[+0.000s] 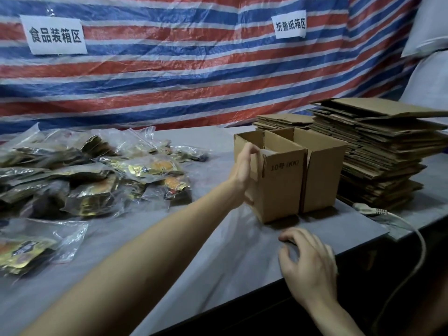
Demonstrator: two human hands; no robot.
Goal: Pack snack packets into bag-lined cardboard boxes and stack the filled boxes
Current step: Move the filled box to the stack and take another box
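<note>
Two open cardboard boxes stand side by side on the grey table [218, 251]. The nearer box [278, 185] is printed "10号 (KK)"; the second box [320, 170] touches its right side. My left hand [244, 170] grips the near box's left wall at the rim, fingers curled over the edge. My right hand [308, 260] rests on the table's front edge, fingers loosely bent, holding nothing. A heap of snack packets [84, 175] in clear bags lies on the left. One bagged packet [26, 251] lies apart, near the left edge.
A tall stack of flattened cartons [378, 151] fills the right rear, with a lower stack [281, 121] behind the boxes. A white cable and plug [368, 209] run off the table's right edge. A striped tarp with two paper signs hangs behind.
</note>
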